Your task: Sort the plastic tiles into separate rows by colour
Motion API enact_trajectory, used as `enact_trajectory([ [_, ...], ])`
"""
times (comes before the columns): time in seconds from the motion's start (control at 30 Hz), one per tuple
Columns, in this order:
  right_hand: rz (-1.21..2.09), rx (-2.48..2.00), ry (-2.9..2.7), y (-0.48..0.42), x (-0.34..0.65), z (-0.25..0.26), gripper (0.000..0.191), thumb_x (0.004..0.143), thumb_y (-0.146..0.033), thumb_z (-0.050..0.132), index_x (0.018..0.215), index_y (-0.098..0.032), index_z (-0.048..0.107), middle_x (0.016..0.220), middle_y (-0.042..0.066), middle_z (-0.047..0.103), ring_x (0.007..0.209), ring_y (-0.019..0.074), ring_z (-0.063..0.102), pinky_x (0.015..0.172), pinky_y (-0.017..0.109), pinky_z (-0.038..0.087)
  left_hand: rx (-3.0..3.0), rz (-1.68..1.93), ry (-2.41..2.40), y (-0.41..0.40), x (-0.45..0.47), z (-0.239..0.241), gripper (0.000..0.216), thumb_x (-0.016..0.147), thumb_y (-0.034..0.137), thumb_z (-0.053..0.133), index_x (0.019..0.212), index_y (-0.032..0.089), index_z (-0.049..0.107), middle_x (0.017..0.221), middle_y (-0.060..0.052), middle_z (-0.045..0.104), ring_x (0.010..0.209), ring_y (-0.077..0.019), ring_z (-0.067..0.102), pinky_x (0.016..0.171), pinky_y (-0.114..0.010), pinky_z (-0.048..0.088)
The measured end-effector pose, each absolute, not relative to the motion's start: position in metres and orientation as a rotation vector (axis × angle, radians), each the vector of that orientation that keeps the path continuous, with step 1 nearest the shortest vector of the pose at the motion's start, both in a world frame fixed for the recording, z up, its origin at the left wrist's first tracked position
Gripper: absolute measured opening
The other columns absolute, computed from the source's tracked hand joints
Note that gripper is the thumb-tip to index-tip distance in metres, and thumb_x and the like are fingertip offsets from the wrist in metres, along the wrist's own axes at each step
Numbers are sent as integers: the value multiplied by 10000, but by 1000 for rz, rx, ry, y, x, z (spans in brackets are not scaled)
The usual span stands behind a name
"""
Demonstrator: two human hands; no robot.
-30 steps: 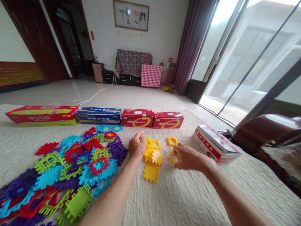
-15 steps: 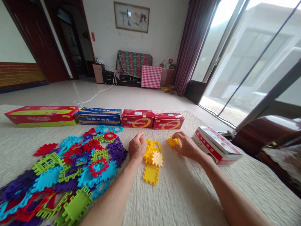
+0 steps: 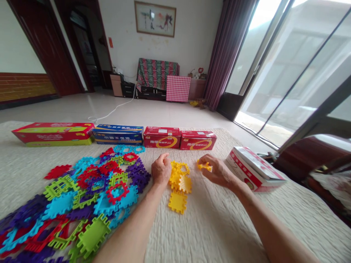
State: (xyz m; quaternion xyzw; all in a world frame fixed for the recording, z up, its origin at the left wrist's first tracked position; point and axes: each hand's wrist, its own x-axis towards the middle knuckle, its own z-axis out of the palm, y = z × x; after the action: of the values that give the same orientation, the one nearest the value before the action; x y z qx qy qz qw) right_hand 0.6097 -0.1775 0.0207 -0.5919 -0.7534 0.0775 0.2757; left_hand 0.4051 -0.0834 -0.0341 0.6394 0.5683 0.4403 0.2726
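Yellow interlocking pieces (image 3: 206, 167), right of centre in the frame, gripped between thumb and fingertips of the right hand (image 3: 218, 171). Their visible long edge runs roughly left to right, dipping slightly rightward; exact count hidden by the fingers. Right forearm slants up and leftward from the lower right corner, back of hand uppermost, fingers bent toward the left. Left hand (image 3: 161, 170), at centre, knuckles up and thumb side toward the top, fingers curled; cannot tell whether it holds anything. Just beside it, a heap of yellow tiles (image 3: 174, 178); below that, a square yellow tile (image 3: 177, 202) lies flat, toothed edges nearly square to the frame. Quilted cover (image 3: 219, 226) beneath all.
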Motion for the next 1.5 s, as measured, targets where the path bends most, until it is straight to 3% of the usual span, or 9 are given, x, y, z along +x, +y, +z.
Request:
enact_trajectory([
  [0.07, 354, -1579, -2093, -184, 594, 25, 173, 754, -197, 564, 926, -218, 574, 922, 36, 597, 824, 161, 580, 743, 307, 481, 1715, 1197, 1525, -83, 405, -34, 341, 815, 205, 443, 1050, 182, 689, 967, -65, 737, 937, -202, 670, 852, -279, 484],
  [0.27, 412, -1648, -2230, -198, 556, 24, 471, 627, -277, 747, 1016, -208, 490, 1037, 74, 540, 898, 191, 554, 811, 354, 482, 1699, 1170, 1522, -82, 406, -34, 347, 808, 205, 451, 1063, 186, 686, 971, -66, 736, 945, -199, 669, 855, -274, 486],
  [0.43, 357, -1666, -2261, -200, 545, 22, 338, 689, -203, 651, 972, -191, 467, 990, 79, 540, 887, 192, 551, 792, 352, 481, 1691, 1163, 1524, -82, 406, -35, 342, 804, 208, 460, 1060, 190, 686, 966, -65, 737, 946, -197, 669, 854, -269, 485],
  [0.6, 316, -1624, -2247, -196, 557, 24, 353, 663, -142, 605, 993, -187, 488, 986, 72, 546, 864, 179, 555, 796, 351, 484, 1705, 1172, 1527, -82, 405, -36, 335, 804, 220, 466, 1052, 199, 690, 963, -57, 738, 938, -198, 669, 841, -268, 486],
  [0.77, 87, -1697, -1984, -179, 605, 21, 284, 708, -192, 588, 983, -200, 519, 986, 63, 552, 817, 166, 575, 743, 338, 495, 1718, 1173, 1545, -82, 406, -35, 330, 804, 215, 463, 1039, 207, 694, 952, -47, 740, 937, -197, 667, 841, -276, 484],
  [1.1, -1, -1836, -1862, -169, 640, 1, 318, 702, -208, 606, 1014, -193, 547, 1064, 92, 571, 869, 202, 606, 779, 367, 499, 1711, 1188, 1525, -82, 406, -35, 336, 792, 210, 457, 1030, 200, 694, 931, -56, 741, 929, -207, 669, 842, -292, 483],
  [1.27, -107, -1676, -1897, -172, 631, 13, 302, 713, -161, 563, 1013, -201, 552, 1125, 99, 561, 1016, 235, 575, 866, 398, 472, 1685, 1261, 1492, -81, 405, -37, 330, 789, 213, 455, 1009, 179, 698, 902, -63, 742, 891, -204, 675, 826, -290, 488],
  [1.4, 1, -1508, -1942, -182, 596, 17, 176, 785, -145, 501, 941, -213, 548, 966, 61, 598, 885, 187, 599, 793, 356, 498, 1608, 1335, 1485, -81, 404, -35, 331, 787, 190, 438, 991, 164, 698, 849, -58, 743, 843, -190, 679, 804, -281, 493],
  [1.5, 144, -1349, -2053, -194, 563, 8, 240, 799, -148, 518, 1029, -216, 532, 1108, 86, 575, 1031, 199, 570, 892, 378, 476, 1570, 1352, 1480, -81, 404, -34, 334, 787, 182, 436, 999, 161, 693, 838, -55, 742, 838, -185, 678, 802, -277, 494],
])
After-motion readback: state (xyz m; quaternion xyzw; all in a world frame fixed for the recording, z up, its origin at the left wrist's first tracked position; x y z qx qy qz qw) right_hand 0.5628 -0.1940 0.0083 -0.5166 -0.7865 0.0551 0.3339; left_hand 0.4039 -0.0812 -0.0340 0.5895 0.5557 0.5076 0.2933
